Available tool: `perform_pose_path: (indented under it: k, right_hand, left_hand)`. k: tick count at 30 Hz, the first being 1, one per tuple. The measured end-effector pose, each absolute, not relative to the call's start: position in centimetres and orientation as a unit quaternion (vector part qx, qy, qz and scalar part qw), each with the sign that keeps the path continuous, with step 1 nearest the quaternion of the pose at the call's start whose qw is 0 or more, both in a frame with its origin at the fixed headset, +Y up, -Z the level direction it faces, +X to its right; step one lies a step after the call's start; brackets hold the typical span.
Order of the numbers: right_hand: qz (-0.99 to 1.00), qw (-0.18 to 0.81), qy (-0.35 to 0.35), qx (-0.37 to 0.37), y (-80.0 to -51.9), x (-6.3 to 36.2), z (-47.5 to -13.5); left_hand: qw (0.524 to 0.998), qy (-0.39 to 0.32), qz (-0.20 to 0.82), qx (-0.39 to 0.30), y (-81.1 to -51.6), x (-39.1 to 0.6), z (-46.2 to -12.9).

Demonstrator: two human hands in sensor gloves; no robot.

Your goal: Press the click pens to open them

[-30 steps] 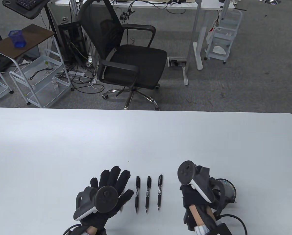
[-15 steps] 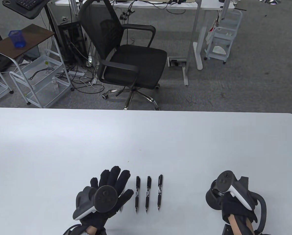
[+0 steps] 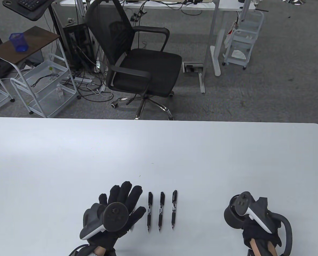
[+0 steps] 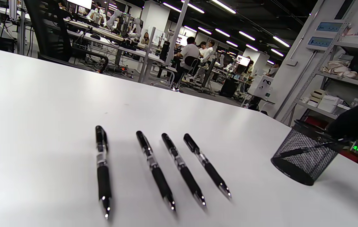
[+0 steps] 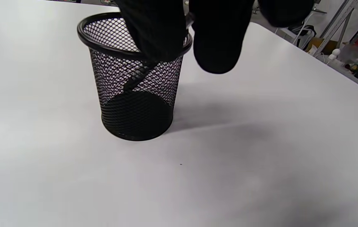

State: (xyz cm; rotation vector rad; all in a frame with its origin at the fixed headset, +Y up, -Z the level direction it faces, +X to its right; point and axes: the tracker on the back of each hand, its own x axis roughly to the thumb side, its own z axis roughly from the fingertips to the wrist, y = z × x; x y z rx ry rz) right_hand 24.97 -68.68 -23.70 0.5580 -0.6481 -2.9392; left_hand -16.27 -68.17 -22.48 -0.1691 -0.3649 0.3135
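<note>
While four click pens (image 4: 153, 168) lie side by side on the table (image 3: 159, 149), the right hand (image 3: 257, 224) reaches into the mesh pen holder (image 5: 134, 78), its grip hidden; the left hand (image 3: 116, 210) rests spread flat. Light, stiff, probably slippery; best pinched at the rubber sleeve.

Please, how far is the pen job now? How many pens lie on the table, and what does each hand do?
Four pens lie in a row on the table, their tips apparently out, so those look done. The right hand reaches into the mesh cup, where one more pen leans; whether it grips that pen is hidden. The left hand rests spread beside the row. Left: that pen.
</note>
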Motion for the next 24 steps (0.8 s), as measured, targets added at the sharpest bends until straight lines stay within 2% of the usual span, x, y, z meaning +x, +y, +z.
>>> perform_pose_path:
  k: [8, 24]
  right_hand:
    - [-0.972, 0.013, -0.15, 0.183, -67.4, 25.3, -24.1]
    - [-0.981, 0.035, -0.114, 0.154, -66.4, 23.5, -25.3]
  left_hand:
    - [0.968, -0.181, 0.153, -0.085, -68.2, -16.2, -22.5]
    - [0.968, -0.18, 0.153, -0.088, -68.2, -16.1, -22.6]
